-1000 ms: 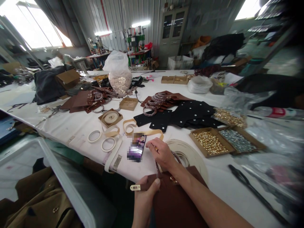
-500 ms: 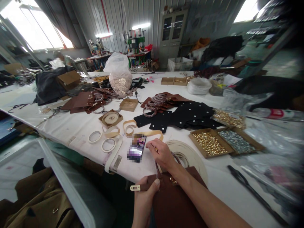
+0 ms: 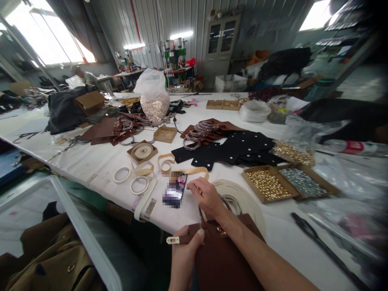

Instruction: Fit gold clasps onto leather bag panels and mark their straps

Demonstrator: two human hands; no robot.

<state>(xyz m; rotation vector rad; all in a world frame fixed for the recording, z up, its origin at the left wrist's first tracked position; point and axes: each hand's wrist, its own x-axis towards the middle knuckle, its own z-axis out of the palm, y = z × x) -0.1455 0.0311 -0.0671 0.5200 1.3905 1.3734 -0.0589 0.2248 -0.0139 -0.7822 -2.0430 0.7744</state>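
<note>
Some brown leather is gripped by the left hand; the right hand curls, its hold unclear.

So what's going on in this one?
A person's left hand grips the edge of a brown piece. The right hand is curled shut near the same edge; what it may hold is mostly hidden. A phone lies left of that hand, a box of gold bits to the right.

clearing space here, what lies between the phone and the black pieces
A tan strip lies between the phone and the black pieces, as the head view shows.
</note>
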